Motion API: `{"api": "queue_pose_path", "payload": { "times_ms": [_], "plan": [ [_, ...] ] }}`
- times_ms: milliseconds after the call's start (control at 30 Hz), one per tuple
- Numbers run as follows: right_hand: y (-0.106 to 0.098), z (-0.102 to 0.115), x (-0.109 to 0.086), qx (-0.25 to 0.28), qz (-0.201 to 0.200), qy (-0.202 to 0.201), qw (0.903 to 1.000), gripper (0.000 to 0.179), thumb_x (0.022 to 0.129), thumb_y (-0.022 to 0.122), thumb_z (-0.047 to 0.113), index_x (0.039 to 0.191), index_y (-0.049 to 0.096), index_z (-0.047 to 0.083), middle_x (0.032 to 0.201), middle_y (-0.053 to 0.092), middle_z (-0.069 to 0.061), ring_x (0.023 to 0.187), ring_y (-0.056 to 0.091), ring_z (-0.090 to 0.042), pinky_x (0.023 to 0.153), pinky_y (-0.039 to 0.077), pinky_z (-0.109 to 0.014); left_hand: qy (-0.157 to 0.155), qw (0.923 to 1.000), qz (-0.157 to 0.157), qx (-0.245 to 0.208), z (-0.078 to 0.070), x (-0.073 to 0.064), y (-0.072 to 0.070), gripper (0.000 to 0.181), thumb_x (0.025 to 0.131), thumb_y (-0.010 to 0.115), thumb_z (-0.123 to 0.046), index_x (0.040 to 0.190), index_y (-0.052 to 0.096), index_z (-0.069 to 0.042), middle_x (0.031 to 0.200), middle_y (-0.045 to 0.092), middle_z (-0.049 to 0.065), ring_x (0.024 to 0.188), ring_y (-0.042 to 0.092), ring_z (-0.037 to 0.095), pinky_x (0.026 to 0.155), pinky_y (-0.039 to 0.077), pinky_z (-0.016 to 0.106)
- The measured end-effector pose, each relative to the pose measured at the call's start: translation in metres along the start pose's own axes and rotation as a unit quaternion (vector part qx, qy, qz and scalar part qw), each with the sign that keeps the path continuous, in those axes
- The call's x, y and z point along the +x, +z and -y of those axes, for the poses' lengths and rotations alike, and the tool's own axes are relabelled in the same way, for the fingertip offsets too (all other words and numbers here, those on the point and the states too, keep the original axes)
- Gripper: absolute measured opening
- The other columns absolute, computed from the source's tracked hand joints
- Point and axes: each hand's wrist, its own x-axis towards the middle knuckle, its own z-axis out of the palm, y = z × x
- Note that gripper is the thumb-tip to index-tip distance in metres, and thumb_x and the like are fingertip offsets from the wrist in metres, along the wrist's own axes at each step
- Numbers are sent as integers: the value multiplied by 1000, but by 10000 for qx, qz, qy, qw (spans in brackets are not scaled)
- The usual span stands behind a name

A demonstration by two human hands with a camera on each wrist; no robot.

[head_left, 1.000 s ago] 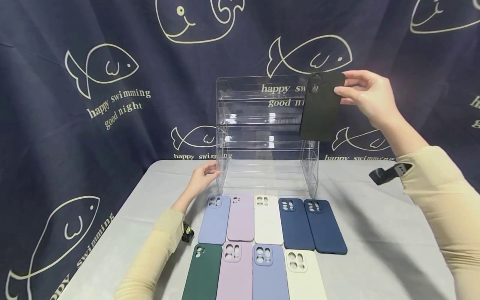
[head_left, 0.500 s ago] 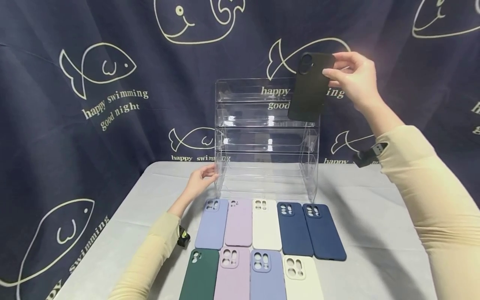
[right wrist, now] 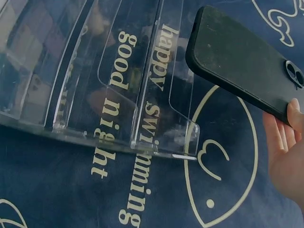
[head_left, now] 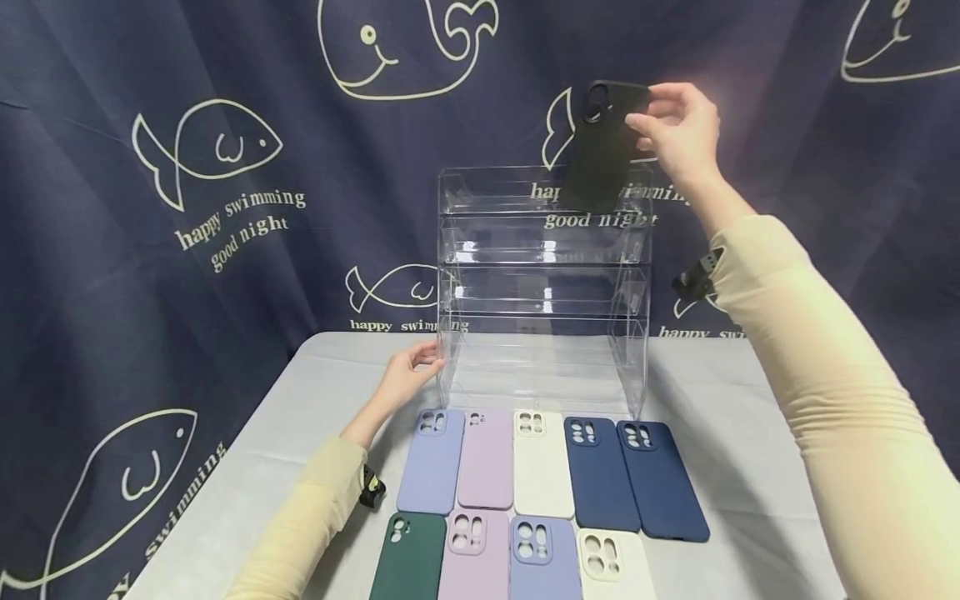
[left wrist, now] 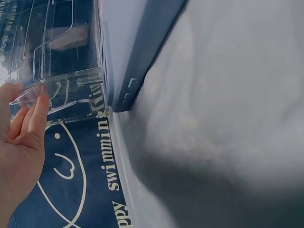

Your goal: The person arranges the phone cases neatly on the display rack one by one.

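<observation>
My right hand [head_left: 684, 133] pinches a black phone case [head_left: 600, 154] by its upper side edge, thumb on the camera-hole face. The case hangs upright, its lower end overlapping the top tier of a clear acrylic display rack [head_left: 543, 287] in the head view. In the right wrist view the case [right wrist: 237, 57] is apart from the rack's upper edge. My left hand [head_left: 408, 371] holds the rack's left side low down, the thumb and fingers [left wrist: 39, 116] about its clear edge. The rack's stepped tiers are see-through.
Before the rack lie two rows of phone cases on the grey-white tabletop [head_left: 277, 450]: light blue [head_left: 431, 467], lilac [head_left: 486, 467], white [head_left: 543, 475], navy [head_left: 603, 479] and dark green [head_left: 408, 558] among them. A dark fish-print curtain [head_left: 225, 350] hangs behind.
My right hand has lifted the black phone case up and to the left, from beside the rack's right tiers to its top. The left hand has stayed at the rack's side.
</observation>
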Motion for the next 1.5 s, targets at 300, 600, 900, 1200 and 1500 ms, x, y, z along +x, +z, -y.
{"api": "queue_pose_path", "payload": {
  "times_ms": [300,600,900,1200,1500],
  "plan": [
    [12,-3,13,-341,-235,-60,9991,34,77,70,-4,106,59,10,79,58,5,65,59,-2,54,53,-10,151,9998,49,92,-1,-3,4,43,87,66,-10,125,54,4,111,65,24,103,63,35,97,50,42],
    [28,-8,22,-439,-343,-298,9980,29,78,70,-4,102,60,9,77,57,5,65,58,-3,56,52,-9,117,9998,-48,177,-2,-5,1,43,86,66,-10,125,54,4,109,66,24,104,63,36,99,48,45],
    [24,-24,23,-386,-55,97,9992,28,82,66,-3,110,64,1,81,63,2,68,60,-5,59,55,-12,163,9997,-46,171,3,-7,6,43,87,65,-9,126,53,6,109,65,25,103,62,37,95,49,48],
    [22,-50,34,-1379,-439,108,9894,19,85,68,13,102,67,3,75,65,11,58,58,3,68,54,-10,128,9997,-152,167,5,-7,6,41,86,65,-7,124,54,6,110,65,24,103,62,36,102,45,45],
    [26,-68,26,-3307,-143,-908,9393,22,88,61,14,103,70,2,76,52,14,68,40,10,99,37,-23,179,9997,-138,81,2,-6,6,43,87,66,-10,125,53,7,111,64,26,105,62,36,102,45,45]
  ]
}}
